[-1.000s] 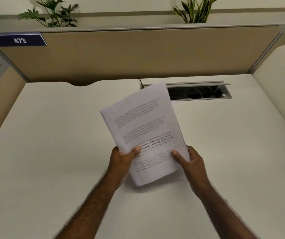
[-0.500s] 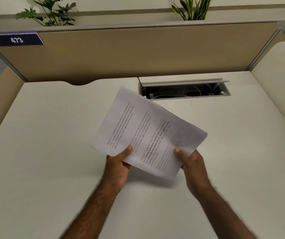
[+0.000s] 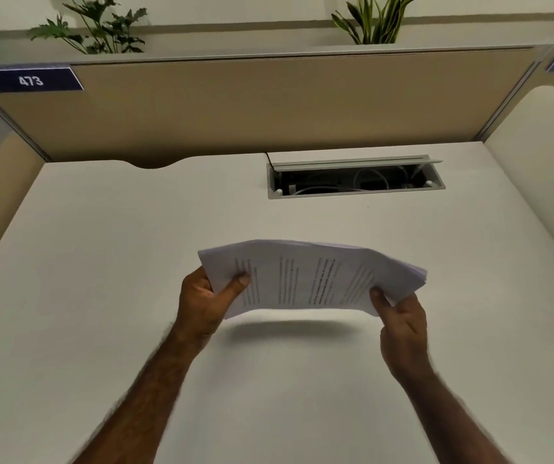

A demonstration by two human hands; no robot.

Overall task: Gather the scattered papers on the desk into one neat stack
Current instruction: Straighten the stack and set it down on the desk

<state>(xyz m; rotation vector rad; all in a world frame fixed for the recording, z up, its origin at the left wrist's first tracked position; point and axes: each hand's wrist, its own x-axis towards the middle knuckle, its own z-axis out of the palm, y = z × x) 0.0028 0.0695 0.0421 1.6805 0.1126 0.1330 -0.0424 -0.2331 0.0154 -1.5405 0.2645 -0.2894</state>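
The tabletop (image 3: pixel 101 262) lies bare around us, with no loose sheet left on it that we can see, so we judge the gathering done and the squaring-up to be the step in hand. At the back edge an open cable tray (image 3: pixel 356 177) shows white cords; we would keep the sheets well away from that slot when we set them down.

The stack of papers (image 3: pixel 309 276) hangs in the air above the middle of the tabletop, turned sideways with its long edge toward us, bowed upward in the middle, its shadow on the surface below. Its right end fans out a little, the edges not flush.

Our left hand (image 3: pixel 202 299) grips the left short end, thumb on top, fingers clamped underneath. Our right hand (image 3: pixel 403 329) pinches the right near corner the same way.

To do this well, we should loosen both grips slightly, stand the stack on its long edge, and tap it on the tabletop until the fanned edges line up.
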